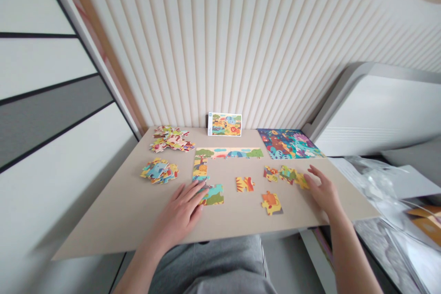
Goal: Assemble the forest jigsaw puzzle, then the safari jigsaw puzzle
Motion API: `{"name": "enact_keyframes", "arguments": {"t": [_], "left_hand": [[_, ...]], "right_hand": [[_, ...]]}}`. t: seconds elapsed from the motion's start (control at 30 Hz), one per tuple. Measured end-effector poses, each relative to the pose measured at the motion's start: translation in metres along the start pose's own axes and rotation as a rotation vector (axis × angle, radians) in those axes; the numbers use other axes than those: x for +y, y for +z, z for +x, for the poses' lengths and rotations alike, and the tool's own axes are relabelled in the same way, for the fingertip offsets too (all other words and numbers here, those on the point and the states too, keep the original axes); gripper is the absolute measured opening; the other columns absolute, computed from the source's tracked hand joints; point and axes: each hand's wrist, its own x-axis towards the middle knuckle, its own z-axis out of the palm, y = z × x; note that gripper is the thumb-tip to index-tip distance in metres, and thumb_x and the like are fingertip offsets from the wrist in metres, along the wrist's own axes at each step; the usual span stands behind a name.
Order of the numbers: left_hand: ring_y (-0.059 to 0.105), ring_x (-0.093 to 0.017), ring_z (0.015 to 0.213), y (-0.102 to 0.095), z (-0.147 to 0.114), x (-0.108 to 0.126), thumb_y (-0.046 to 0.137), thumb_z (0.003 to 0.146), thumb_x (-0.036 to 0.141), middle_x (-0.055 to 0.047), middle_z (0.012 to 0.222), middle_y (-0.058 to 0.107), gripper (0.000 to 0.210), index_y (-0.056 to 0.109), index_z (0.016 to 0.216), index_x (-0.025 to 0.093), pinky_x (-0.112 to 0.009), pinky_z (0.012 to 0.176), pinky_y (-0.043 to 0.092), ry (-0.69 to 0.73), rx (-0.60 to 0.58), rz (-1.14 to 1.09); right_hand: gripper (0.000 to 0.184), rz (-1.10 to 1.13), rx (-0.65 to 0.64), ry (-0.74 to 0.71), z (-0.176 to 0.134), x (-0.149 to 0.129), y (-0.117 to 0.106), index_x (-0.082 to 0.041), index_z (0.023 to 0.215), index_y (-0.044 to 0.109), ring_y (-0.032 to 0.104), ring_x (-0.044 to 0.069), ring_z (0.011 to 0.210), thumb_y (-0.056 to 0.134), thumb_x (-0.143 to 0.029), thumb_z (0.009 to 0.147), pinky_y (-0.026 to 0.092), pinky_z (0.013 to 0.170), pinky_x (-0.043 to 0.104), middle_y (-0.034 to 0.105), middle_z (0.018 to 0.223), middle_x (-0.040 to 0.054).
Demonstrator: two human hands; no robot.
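Note:
My left hand [184, 211] lies flat with its fingers stretched out, the fingertips on the left end of a joined teal-and-green jigsaw section [214, 195]. That section meets a partly built puzzle border [200, 165], which runs up and then right along a top strip [232, 153]. My right hand [324, 190] is open, fingers apart, its thumb side touching a yellow puzzle piece [302, 181]. Beside that piece are a green piece [287, 173] and a small multicoloured piece [270, 173]. A yellow-and-red striped piece [245, 184] and an orange lion piece [272, 203] lie nearer the middle.
Two heaps of loose pieces, one pinkish [171, 139] and one blue-yellow [159, 171], sit on the table's left. A picture card [225, 125] stands against the ribbed wall. A dark colourful puzzle [290, 144] lies back right. Clear plastic wrapping [377, 181] is beyond the right edge.

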Motion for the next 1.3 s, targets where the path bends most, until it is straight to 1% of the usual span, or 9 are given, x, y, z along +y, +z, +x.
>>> {"name": "enact_keyframes", "arguments": {"t": [0.1, 0.27, 0.47, 0.57, 0.67, 0.8, 0.9, 1.07, 1.3], "left_hand": [[0.039, -0.022, 0.146, 0.001, 0.000, -0.001, 0.043, 0.101, 0.026, 0.001, 0.159, 0.041, 0.050, 0.045, 0.150, 0.033, -0.047, 0.122, 0.029, -0.007, -0.006, -0.007], [0.039, -0.022, 0.146, -0.001, 0.001, 0.000, 0.042, 0.101, 0.026, 0.001, 0.159, 0.042, 0.049, 0.045, 0.150, 0.033, -0.047, 0.123, 0.029, -0.012, -0.025, 0.003], [0.041, -0.021, 0.145, -0.002, 0.002, 0.002, 0.042, 0.101, 0.024, -0.001, 0.158, 0.043, 0.050, 0.046, 0.150, 0.032, -0.046, 0.123, 0.028, -0.003, -0.004, 0.007], [0.041, -0.021, 0.145, -0.003, 0.001, 0.003, 0.042, 0.101, 0.024, -0.001, 0.157, 0.044, 0.049, 0.047, 0.149, 0.031, -0.046, 0.124, 0.027, -0.001, 0.011, -0.007], [0.040, -0.021, 0.145, -0.004, 0.001, 0.003, 0.042, 0.101, 0.025, -0.001, 0.158, 0.044, 0.048, 0.047, 0.148, 0.032, -0.046, 0.123, 0.027, -0.009, -0.001, -0.007], [0.040, -0.022, 0.146, -0.005, 0.001, 0.003, 0.043, 0.101, 0.024, -0.001, 0.158, 0.043, 0.048, 0.048, 0.148, 0.032, -0.047, 0.123, 0.028, -0.009, -0.016, -0.008], [0.040, -0.022, 0.145, -0.006, 0.002, 0.004, 0.043, 0.101, 0.024, -0.001, 0.158, 0.043, 0.048, 0.048, 0.148, 0.031, -0.047, 0.123, 0.028, -0.008, -0.003, -0.015], [0.040, -0.022, 0.145, -0.005, 0.002, 0.005, 0.043, 0.101, 0.025, -0.001, 0.157, 0.044, 0.049, 0.047, 0.149, 0.032, -0.047, 0.122, 0.029, -0.021, 0.001, -0.022], [0.040, -0.023, 0.145, -0.007, 0.002, 0.006, 0.043, 0.102, 0.025, -0.002, 0.156, 0.045, 0.048, 0.048, 0.149, 0.031, -0.048, 0.122, 0.030, -0.020, 0.010, -0.020]], "right_hand": [[0.060, -0.023, -0.116, -0.080, -0.001, 0.010, -0.002, -0.021, 0.140, 0.058, 0.060, 0.032, 0.124, 0.051, -0.057, 0.092, 0.044, 0.108, 0.049, 0.064, 0.136, 0.0128], [0.060, -0.109, -0.262, -0.292, 0.006, -0.006, 0.014, -0.019, 0.140, 0.058, 0.056, 0.033, 0.129, 0.052, -0.055, 0.092, 0.041, 0.111, 0.049, 0.061, 0.140, 0.0156], [0.069, -0.141, -0.199, -0.138, 0.015, -0.014, 0.019, -0.021, 0.132, 0.065, 0.065, 0.033, 0.108, 0.064, -0.065, 0.079, 0.049, 0.097, 0.046, 0.067, 0.121, 0.0139], [0.058, -0.013, -0.151, -0.079, 0.009, -0.024, 0.010, -0.018, 0.112, 0.074, 0.068, 0.030, 0.094, 0.063, -0.065, 0.080, 0.052, 0.085, 0.041, 0.071, 0.105, 0.0126], [0.054, 0.265, -0.186, 0.035, -0.009, -0.055, 0.001, -0.016, 0.102, 0.072, 0.067, 0.027, 0.077, 0.062, -0.065, 0.083, 0.052, 0.066, 0.036, 0.071, 0.085, 0.0111], [0.066, 0.695, -0.391, 0.112, -0.049, -0.123, 0.009, -0.022, 0.135, 0.054, 0.071, 0.021, 0.073, 0.071, -0.058, 0.082, 0.055, 0.064, 0.031, 0.067, 0.092, 0.0041], [0.076, 0.807, -0.567, 0.114, -0.077, -0.169, 0.032, -0.029, 0.148, 0.041, 0.072, 0.018, 0.071, 0.071, -0.055, 0.083, 0.057, 0.064, 0.031, 0.062, 0.094, -0.0001], [0.045, 0.660, -0.702, -0.016, -0.093, -0.210, 0.068, -0.022, 0.128, 0.064, 0.066, 0.015, 0.059, 0.061, -0.046, 0.091, 0.052, 0.062, 0.029, 0.062, 0.075, -0.0022], [0.036, 0.285, -0.581, -0.161, -0.086, -0.230, 0.075, -0.023, 0.123, 0.069, 0.067, 0.021, 0.073, 0.058, -0.035, 0.090, 0.048, 0.071, 0.031, 0.071, 0.078, 0.0018]]}}
